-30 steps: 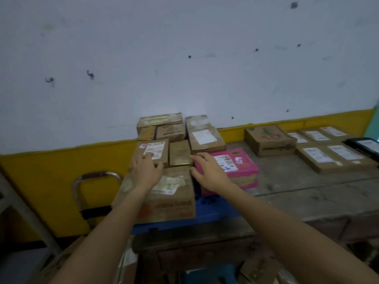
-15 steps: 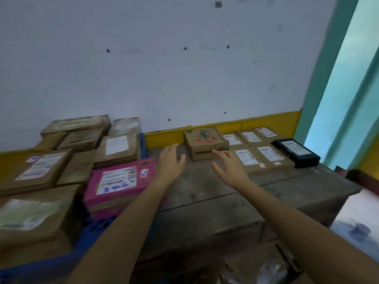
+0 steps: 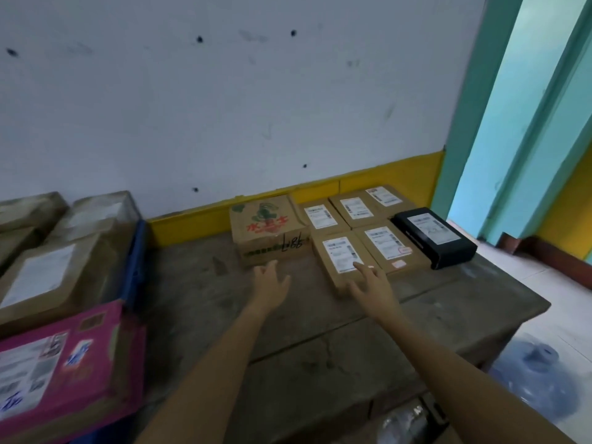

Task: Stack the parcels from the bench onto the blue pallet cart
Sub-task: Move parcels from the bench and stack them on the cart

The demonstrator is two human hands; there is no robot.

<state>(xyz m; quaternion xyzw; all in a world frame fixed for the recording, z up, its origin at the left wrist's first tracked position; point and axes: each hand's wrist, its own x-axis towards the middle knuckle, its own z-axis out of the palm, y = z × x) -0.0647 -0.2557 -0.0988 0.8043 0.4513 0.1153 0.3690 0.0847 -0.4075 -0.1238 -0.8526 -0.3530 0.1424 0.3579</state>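
Observation:
On the worn grey bench stand a brown carton with red and green print, several flat brown parcels with white labels and a black parcel at the far right. My left hand hovers open just in front of the printed carton. My right hand is open, its fingertips over the near edge of the closest flat brown parcel. At the left, the blue pallet cart carries stacked brown parcels and a pink box.
A white wall with a yellow base band runs behind the bench. A teal door frame stands at the right, with pale floor beyond. A blue water jug lies on the floor by the bench's right end.
My view swung right from the cart to the bench parcels. Both hands left the stacked parcels and reached forward, now close to the printed carton and the nearest flat parcel.

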